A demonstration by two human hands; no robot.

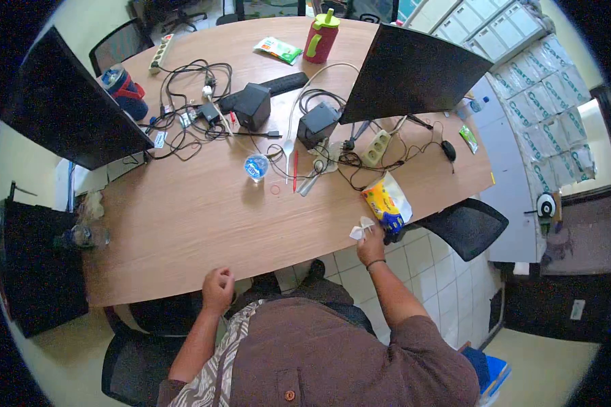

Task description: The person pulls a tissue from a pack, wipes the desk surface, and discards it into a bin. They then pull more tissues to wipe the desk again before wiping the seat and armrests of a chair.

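Observation:
My right hand (371, 247) is at the table's front edge, fingers pinched on a crumpled white tissue (361, 229). Just beyond it lies a yellow, blue and white soft tissue pack (385, 203), close to the edge. My left hand (218, 290) rests loosely curled at the front edge of the wooden table (183, 244), with nothing visible in it. Farther in stands a sealed plastic water cup (256, 167). A red pen (295, 172) and a white plastic spoon (288, 150) lie to the right of the cup.
Two monitors (414, 74) flank the table. Tangled black cables, two small black speakers (252, 106) and a power strip (376, 148) fill the middle. A red bottle with a green lid (321, 37) stands at the back. A computer mouse (448, 150) lies at right; chairs (465, 227) surround the table.

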